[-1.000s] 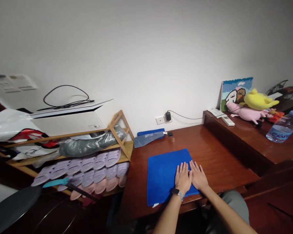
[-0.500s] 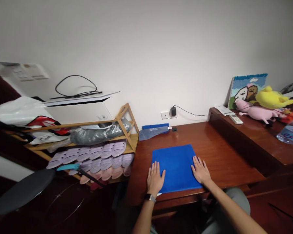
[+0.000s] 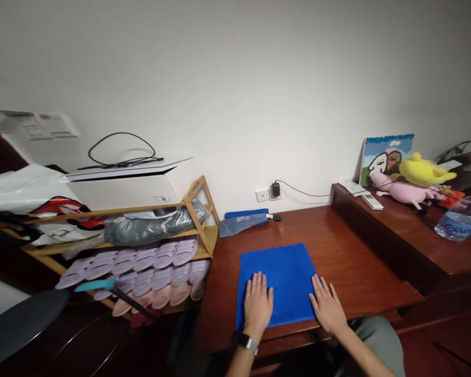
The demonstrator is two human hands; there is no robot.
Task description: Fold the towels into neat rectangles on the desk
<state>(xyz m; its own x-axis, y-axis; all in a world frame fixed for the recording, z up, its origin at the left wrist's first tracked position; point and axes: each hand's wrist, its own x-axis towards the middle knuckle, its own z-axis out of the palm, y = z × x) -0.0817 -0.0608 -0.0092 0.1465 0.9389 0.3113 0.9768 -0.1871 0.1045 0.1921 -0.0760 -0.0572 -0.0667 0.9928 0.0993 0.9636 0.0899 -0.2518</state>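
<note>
Head view: my left grip (image 3: pixel 258 302), spread flat, presses on the blue cloth (image 3: pixel 288 277); my right grip (image 3: pixel 327 307), also spread, presses its right edge. The cloth lies before both grips on the table (image 3: pixel 361 262). Smoothing seems in hand; the next move seems to call for lifting an edge.

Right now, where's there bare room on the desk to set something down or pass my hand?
Bare wood shows right of the blue cloth, up to the raised shelf, and behind it, up to the grey pouch. A narrower strip runs left, beside the wooden slipper rack. The shelf is crowded: pink plush pig, remote, water bottle.
</note>
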